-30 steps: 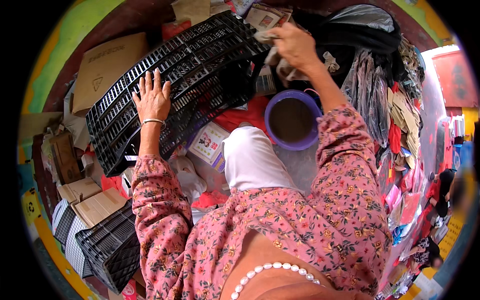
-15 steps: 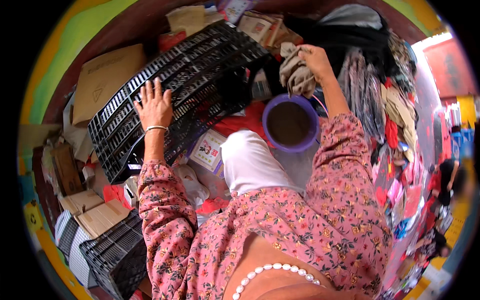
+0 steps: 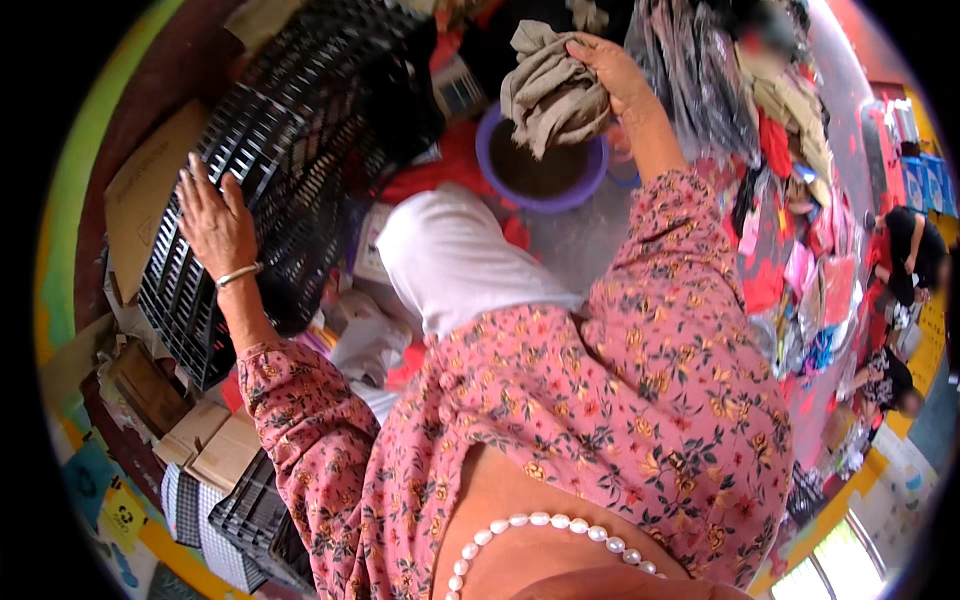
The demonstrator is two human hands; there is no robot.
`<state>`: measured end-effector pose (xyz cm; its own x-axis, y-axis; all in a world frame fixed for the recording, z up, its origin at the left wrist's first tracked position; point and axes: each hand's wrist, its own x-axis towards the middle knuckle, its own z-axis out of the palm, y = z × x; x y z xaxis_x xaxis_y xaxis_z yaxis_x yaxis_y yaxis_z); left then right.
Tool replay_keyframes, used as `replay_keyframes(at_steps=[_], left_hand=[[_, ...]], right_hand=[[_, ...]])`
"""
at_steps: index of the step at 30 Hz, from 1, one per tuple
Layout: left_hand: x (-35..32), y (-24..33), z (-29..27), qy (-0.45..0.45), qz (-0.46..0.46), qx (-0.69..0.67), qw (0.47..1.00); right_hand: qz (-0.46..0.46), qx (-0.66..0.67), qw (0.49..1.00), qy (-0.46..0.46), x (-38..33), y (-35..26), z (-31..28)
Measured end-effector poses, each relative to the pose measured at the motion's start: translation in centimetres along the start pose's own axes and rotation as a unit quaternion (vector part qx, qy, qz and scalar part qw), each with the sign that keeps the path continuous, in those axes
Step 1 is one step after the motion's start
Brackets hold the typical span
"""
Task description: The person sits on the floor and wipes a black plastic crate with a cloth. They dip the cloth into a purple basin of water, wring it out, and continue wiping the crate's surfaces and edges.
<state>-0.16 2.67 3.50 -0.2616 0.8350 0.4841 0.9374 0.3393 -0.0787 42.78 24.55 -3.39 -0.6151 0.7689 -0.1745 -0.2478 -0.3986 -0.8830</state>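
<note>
My left hand [image 3: 218,225] lies with its fingers stretched out on a large black slatted plastic crate [image 3: 265,150], near its left edge. The crate is tilted. My right hand [image 3: 615,78] grips a crumpled grey-brown rag [image 3: 555,90], bunched and hanging from the fingers. Below the rag stands a purple tub [image 3: 570,203] of dark, murky water. From this angle the rag covers part of the tub's far rim; I cannot tell whether they touch.
A cardboard box [image 3: 150,200] leans behind the crate at left, with smaller cartons [image 3: 222,450] and another black crate [image 3: 262,515] nearer. Plastic-wrapped clothes [image 3: 690,80] and heaped garments and bags [image 3: 810,260] lie at right. People [image 3: 910,245] are at far right.
My right hand has brought the rag over the tub's far side, nearer to me. My left hand has slid along the crate toward its left edge. The whole view has shifted and turned.
</note>
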Motion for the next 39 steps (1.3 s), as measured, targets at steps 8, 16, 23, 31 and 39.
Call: replay_keyframes(at_steps=[8,16,23,31,39], left_hand=[[-1.2,9.5,-6.8,0.027,0.209,-0.193,0.958],[-3.7,16.0,0.3,-0.19,0.31,-0.242,0.9],[-5.5,19.6,6.0,-0.273,0.344,-0.262,0.859],[-7.4,21.2,9.1,-0.302,0.304,-0.287,0.857],[-6.4,26.3,11.3,-0.419,0.17,-0.406,0.794]], right_hand=[[0.05,-0.616,0.766,0.176,-5.9,12.4,-2.5],[0.129,-0.689,0.702,0.123,-9.4,20.9,-4.8],[0.266,-0.691,0.666,0.092,-9.9,21.3,-2.4],[0.034,-0.485,0.834,0.262,-9.5,20.1,-6.2],[-0.063,0.217,0.91,0.349,-11.0,9.0,-2.8]])
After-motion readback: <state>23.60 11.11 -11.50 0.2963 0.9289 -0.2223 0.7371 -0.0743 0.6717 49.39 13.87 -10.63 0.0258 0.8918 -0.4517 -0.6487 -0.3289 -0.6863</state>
